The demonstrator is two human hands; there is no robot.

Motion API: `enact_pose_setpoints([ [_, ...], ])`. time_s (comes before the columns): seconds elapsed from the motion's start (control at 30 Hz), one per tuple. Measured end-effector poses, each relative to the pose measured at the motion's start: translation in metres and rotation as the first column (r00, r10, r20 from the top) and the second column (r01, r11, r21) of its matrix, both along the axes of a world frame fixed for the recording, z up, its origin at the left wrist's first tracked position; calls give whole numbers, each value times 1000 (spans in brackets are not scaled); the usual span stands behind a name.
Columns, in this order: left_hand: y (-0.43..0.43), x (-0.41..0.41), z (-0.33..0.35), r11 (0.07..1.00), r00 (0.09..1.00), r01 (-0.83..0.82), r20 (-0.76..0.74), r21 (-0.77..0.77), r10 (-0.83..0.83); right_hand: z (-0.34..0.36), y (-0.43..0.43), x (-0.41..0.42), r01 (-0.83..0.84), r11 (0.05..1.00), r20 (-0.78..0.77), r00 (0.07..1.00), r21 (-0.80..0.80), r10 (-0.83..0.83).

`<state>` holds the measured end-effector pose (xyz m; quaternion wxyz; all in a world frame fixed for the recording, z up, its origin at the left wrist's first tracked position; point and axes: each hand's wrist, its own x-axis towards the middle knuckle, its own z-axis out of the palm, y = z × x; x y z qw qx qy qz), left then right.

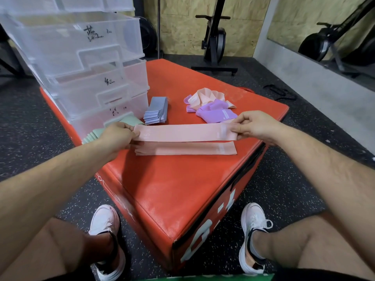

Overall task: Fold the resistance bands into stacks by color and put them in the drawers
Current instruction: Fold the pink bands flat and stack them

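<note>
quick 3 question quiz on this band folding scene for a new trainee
1. True or false: both hands hold one pink band stretched flat above the pink stack.
2. Which colours remain in the unsorted pile? A) green and blue B) purple and peach C) blue only
3. Fill in: the blue stack lies on the red ____ beside the drawers.

Key
1. True: left hand and right hand pinch its ends.
2. B
3. box
</note>
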<state>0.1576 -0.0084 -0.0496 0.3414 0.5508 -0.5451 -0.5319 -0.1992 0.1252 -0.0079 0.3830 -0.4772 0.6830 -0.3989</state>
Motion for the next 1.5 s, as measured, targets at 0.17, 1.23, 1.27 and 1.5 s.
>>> enact_pose_setpoints([
  [0.17,2,-2,-1,999,994,-31,108,-18,33,4,2,-7,17,999,188,982,35,-23],
  [1.23,10,-12,-18,588,527,740,825,-327,-205,-44,-6,8,-313,925,-712,598,216,369],
  [1.27,10,-13,-17,584,522,742,830,-330,-194,-44,-6,9,-306,927,-708,605,216,364],
  [1.5,-10,-54,2,627,614,677,766,-387,-191,-40,-47,21,-200,980,-783,612,-13,115],
])
